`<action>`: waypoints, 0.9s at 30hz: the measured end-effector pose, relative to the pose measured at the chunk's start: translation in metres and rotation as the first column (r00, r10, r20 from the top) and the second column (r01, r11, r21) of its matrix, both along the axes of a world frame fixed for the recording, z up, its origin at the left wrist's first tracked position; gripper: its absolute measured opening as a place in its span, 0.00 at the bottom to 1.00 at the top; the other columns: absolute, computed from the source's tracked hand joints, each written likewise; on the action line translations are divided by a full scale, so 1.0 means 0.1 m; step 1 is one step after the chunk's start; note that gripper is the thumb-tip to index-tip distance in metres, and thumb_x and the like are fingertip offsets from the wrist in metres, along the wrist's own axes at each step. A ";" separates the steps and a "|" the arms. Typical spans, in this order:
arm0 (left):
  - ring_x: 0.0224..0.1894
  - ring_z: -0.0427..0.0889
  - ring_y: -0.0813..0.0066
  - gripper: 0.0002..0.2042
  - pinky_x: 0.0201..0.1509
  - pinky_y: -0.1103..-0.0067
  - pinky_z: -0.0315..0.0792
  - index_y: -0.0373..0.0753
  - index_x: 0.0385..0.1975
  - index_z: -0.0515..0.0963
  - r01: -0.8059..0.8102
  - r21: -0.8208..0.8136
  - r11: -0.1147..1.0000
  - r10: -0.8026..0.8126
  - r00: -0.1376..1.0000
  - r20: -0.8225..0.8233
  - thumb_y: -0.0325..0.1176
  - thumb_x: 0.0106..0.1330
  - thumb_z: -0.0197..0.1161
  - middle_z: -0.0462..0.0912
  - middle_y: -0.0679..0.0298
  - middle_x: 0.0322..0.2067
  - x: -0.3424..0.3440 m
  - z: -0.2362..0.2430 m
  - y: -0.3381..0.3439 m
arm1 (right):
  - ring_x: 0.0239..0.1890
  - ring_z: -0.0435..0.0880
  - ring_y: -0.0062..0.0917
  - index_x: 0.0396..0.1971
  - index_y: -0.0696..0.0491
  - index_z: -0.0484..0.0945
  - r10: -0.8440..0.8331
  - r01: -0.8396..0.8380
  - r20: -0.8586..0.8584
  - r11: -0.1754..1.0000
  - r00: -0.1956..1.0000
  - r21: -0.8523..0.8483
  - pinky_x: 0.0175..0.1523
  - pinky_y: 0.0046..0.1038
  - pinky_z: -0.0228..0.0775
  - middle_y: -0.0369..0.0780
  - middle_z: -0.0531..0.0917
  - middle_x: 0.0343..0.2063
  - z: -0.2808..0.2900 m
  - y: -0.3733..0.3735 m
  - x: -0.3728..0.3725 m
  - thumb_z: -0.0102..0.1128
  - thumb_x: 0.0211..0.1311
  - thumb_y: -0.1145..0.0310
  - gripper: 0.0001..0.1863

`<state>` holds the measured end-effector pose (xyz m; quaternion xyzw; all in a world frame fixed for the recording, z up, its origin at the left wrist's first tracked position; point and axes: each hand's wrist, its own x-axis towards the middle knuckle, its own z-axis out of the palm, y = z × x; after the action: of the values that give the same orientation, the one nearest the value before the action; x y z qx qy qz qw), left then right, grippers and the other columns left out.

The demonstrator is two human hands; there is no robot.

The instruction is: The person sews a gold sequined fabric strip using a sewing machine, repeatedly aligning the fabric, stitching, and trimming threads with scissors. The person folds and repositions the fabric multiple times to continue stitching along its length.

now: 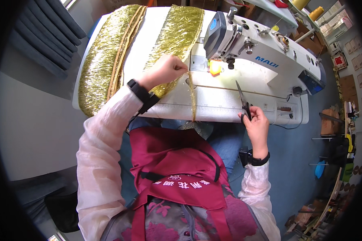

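Observation:
My left hand [167,71] is closed in a pinch on a narrow gold trim strip [193,98], which hangs down across the table's front edge. Under that hand a wide band of gold tinsel fringe [180,30] runs back over the white sewing table [217,113]. In my right hand [256,124], near the front edge, is a pair of scissors [241,95]. My fingers are through its black handles, and the blades point away from me, apart from the trim. The sewing machine [265,50] stands behind, its lamp lit near the needle.
A second stack of gold fringe [104,52] with brown-edged bands lies on the table's left side. Grey curtains [42,34] hang at far left. Gold thread cones [316,13] stand at the back right. Boxes [330,121] and a shelf line the right side.

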<state>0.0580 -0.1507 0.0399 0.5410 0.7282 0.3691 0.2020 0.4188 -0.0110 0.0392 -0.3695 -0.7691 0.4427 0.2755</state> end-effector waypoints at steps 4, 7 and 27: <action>0.29 0.81 0.71 0.05 0.34 0.75 0.73 0.34 0.39 0.87 0.084 0.068 0.994 -0.078 0.993 -0.088 0.25 0.67 0.67 0.83 0.60 0.28 0.18 0.20 -0.45 | 0.27 0.70 0.07 0.45 0.63 0.80 0.030 -0.040 -0.069 0.989 0.997 -0.143 0.35 0.14 0.67 0.33 0.85 0.32 -0.03 -0.08 -0.06 0.76 0.58 0.80 0.16; 0.31 0.80 0.66 0.05 0.34 0.73 0.71 0.35 0.40 0.85 0.096 0.134 0.986 -0.085 0.993 -0.085 0.23 0.67 0.66 0.81 0.60 0.29 0.38 0.29 -0.70 | 0.27 0.68 0.06 0.46 0.62 0.80 0.126 -0.168 -0.156 0.940 0.980 -0.297 0.34 0.13 0.65 0.32 0.84 0.35 -0.06 -0.26 -0.14 0.76 0.59 0.79 0.16; 0.38 0.85 0.65 0.13 0.41 0.75 0.79 0.36 0.41 0.87 -0.046 0.566 0.823 0.132 0.985 -0.112 0.15 0.57 0.69 0.84 0.57 0.38 1.13 0.33 -1.10 | 0.30 0.84 0.38 0.38 0.56 0.76 0.419 -0.461 0.207 0.855 0.884 0.236 0.37 0.36 0.78 0.40 0.80 0.31 -0.05 -0.91 -0.12 0.86 0.40 0.44 0.36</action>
<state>0.1709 -0.2604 0.0731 0.5672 0.6251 0.5350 -0.0369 0.4071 -0.1020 0.0344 -0.1727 -0.9060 0.3527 0.1578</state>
